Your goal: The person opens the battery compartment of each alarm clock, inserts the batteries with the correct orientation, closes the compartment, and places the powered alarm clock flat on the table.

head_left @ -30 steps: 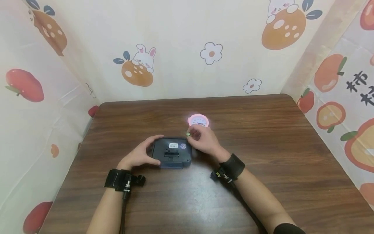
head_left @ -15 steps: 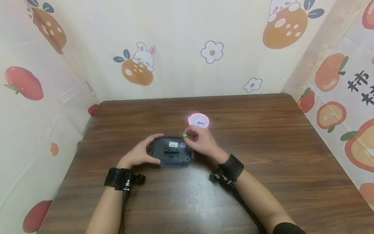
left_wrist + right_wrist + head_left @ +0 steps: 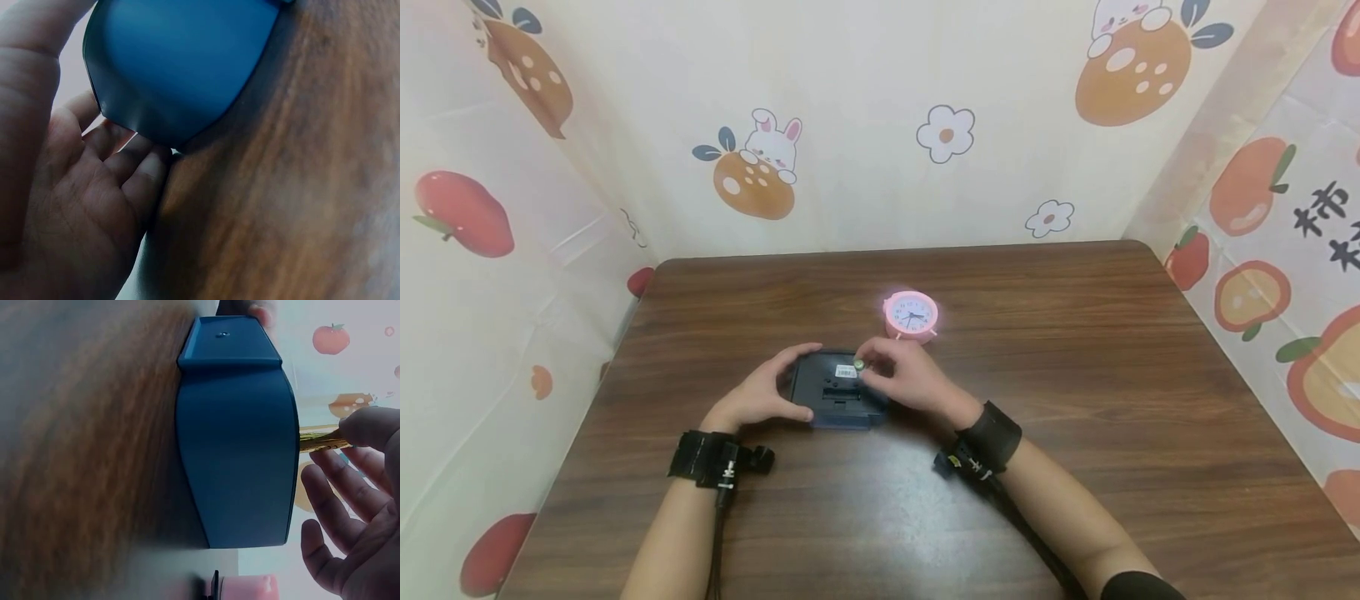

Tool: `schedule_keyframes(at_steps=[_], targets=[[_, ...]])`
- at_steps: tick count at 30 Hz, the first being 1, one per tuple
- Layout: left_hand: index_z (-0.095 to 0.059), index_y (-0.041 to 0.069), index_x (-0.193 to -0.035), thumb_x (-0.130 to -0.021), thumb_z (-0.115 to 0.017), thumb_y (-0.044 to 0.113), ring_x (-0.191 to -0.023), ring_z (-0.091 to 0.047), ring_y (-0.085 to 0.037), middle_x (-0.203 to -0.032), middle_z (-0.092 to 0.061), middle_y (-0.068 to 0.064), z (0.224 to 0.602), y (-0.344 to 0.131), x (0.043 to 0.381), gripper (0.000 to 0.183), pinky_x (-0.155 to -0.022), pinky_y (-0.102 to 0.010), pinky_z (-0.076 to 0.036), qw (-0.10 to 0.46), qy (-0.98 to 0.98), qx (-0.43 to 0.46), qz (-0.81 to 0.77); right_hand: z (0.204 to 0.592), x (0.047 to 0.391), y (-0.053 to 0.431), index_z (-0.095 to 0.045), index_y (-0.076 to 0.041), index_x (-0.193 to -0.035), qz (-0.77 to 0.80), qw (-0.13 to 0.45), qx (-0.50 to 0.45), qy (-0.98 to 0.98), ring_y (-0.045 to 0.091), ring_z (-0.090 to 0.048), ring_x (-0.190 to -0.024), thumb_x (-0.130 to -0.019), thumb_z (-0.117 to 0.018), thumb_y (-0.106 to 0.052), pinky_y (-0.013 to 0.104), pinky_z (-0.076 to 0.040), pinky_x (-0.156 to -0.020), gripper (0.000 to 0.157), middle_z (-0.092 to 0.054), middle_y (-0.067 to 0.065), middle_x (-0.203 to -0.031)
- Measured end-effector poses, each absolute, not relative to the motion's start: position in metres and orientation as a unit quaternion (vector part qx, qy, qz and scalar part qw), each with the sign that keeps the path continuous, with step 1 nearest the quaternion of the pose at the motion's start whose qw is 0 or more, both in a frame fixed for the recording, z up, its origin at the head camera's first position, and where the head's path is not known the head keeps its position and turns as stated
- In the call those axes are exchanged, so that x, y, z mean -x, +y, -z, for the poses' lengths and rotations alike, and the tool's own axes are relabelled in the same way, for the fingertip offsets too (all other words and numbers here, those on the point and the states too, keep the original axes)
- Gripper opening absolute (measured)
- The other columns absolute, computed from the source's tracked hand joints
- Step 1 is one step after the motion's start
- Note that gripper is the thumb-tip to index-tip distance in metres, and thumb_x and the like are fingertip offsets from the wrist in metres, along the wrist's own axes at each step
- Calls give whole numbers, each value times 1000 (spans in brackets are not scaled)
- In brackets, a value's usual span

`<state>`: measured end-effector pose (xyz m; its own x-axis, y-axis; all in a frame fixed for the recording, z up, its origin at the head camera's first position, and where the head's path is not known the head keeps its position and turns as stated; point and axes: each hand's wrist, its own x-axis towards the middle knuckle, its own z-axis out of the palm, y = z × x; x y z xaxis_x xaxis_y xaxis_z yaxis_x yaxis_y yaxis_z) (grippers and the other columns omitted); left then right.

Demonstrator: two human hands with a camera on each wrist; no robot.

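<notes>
A dark blue boxy device (image 3: 811,382) lies on the table with its back up, showing a white barcode label and a narrow battery slot (image 3: 842,393). My left hand (image 3: 752,398) grips its left side, thumb at the near edge and fingers at the far edge. In the left wrist view, the glossy blue side (image 3: 187,62) sits between thumb and fingers. My right hand (image 3: 913,377) pinches a small battery (image 3: 322,442) between thumb and forefinger over the back. The battery is green-gold, its lower end right at the device's back in the right wrist view. Other right fingers are loosely bent.
A pink round alarm clock (image 3: 912,315) stands just behind the device, beyond my right hand. The brown wooden table (image 3: 1075,350) reaches back to a patterned curtain (image 3: 857,183), with printed sheets along both sides. Cables run along both forearms from the wrist cameras.
My right hand has moved left and nearer with the battery, from the device's far right corner to over its back, uncovering the alarm clock. The left hand stays where it was.
</notes>
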<state>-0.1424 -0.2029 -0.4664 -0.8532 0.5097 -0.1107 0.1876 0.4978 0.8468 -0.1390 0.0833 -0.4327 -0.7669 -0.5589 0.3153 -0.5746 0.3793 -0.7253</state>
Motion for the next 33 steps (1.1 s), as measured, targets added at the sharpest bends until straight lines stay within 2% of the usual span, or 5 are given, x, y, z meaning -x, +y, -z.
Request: schedule_keyframes(at_steps=[9,16,23,28,33], targets=[[-33,42,-145,-65,-87,43,-134,-37,-27,-147,-39,7,466,-204,143,97,-107,-64,-28,180,852,-201,-449,436,135,78,-65,-13,-109,-425,-13,-353,-833,9,-59,-84,-88,-68,-16,29,-55,-78,22,-67,-4,-99],[-33,45,-144,-64,-87,45,-137,-34,-27,-150,-37,7,465,-203,142,96,-109,-65,-25,183,855,-195,-445,439,133,72,-65,-14,-109,-391,-6,-362,-846,5,-59,-84,-89,-68,-18,22,-53,-77,21,-67,-4,-98],[-33,45,-144,-65,-87,44,-136,-35,-26,-149,-37,8,465,-204,142,96,-108,-63,-27,185,854,-195,-446,440,130,68,-64,-15,-114,-366,-19,-363,-857,6,-61,-91,-91,-66,-22,24,-53,-82,24,-68,-3,-104],[-33,45,-144,-65,-87,44,-136,-35,-26,-148,-38,8,465,-204,142,96,-108,-63,-27,184,853,-197,-447,440,130,67,-64,-16,-115,-344,-7,-367,-864,7,-61,-93,-91,-65,-23,25,-52,-83,24,-68,-3,-105],[-33,44,-144,-65,-88,43,-133,-38,-25,-146,-40,8,466,-204,143,97,-107,-61,-29,183,851,-200,-449,439,130,65,-61,-20,-118,-326,7,-370,-870,8,-58,-89,-91,-65,-23,25,-51,-77,27,-68,-3,-102]])
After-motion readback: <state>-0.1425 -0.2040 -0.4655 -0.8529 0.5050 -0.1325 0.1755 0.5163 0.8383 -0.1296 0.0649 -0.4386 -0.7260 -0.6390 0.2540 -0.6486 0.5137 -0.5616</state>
